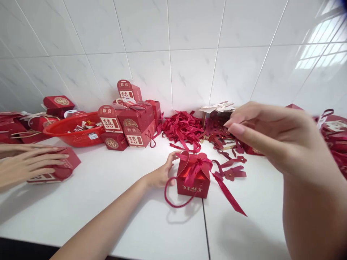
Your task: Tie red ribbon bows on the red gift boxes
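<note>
A small shiny red box (193,180) with gold lettering stands upright on the white table, a red ribbon bow (199,168) tied on top and a cord handle (176,206) hanging at its front left. My left hand (162,173) rests against the box's left side, its fingers around the back edge. My right hand (265,133) is raised in the air above and to the right of the box, thumb and forefinger brought together. Nothing shows clearly between those fingertips. One ribbon tail lies toward the lower right.
Behind are a ribbon pile (181,126), flower-shaped tags (230,174), stacked red boxes (135,119) and a red basket (78,139) of small packets. At the left, another person's hands (32,164) hold a red box (66,166). More red items lie far right.
</note>
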### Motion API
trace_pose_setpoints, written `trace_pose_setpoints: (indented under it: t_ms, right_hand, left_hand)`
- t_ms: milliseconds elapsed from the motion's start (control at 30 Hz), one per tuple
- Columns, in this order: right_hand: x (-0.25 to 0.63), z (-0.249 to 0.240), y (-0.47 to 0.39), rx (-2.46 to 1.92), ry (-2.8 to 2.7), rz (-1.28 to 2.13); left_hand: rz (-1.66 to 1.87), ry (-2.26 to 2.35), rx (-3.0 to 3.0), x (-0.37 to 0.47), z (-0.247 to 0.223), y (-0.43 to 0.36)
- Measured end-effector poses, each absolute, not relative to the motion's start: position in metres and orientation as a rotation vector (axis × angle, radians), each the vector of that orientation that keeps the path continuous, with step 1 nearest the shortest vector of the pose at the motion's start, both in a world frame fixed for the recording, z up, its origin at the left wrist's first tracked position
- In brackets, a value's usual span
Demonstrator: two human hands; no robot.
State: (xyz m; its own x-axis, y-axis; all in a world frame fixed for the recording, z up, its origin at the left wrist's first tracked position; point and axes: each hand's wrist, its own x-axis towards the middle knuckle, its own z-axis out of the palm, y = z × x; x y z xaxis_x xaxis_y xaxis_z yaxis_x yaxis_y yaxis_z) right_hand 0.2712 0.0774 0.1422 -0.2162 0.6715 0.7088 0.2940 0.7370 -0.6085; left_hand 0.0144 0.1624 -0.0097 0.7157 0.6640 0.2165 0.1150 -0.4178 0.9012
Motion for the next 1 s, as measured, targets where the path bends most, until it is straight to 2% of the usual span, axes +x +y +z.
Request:
trace_pose_setpoints:
  t_ms: [133, 233, 300, 433, 633, 833, 1000]
  right_hand:
    - [0.279, 0.125, 0.1, -1.181, -2.014, 0.46]
    - [0.284, 0.089, 0.115, -1.497, -2.072, 0.586]
    - [0.284, 0.061, 0.122, -1.592, -1.97, 0.643]
    - [0.268, 0.023, 0.127, -1.463, -1.754, 0.737]
    - [0.265, 0.016, 0.126, -1.406, -1.6, 1.079]
    - [0.322, 0.024, 0.113, -1.508, -1.534, 1.041]
    - [0.316, 0.02, 0.108, -1.501, -1.577, 1.048]
  left_hand:
    - [0.721, 0.657, 2.014, -0.003, 0.01, 0.166]
    - [0.546, 0.626, 1.986, -0.016, 0.03, 0.165]
    - [0.579, 0.728, 1.935, -0.016, 0.04, 0.162]
    - [0.836, 1.028, 1.807, 0.012, 0.05, 0.152]
    - [0.767, 1.239, 1.929, 0.025, 0.053, 0.148]
    - [0.689, 1.746, 1.925, -0.047, 0.05, 0.151]
    - [0.909, 1.743, 1.943, -0.036, 0.044, 0.151]
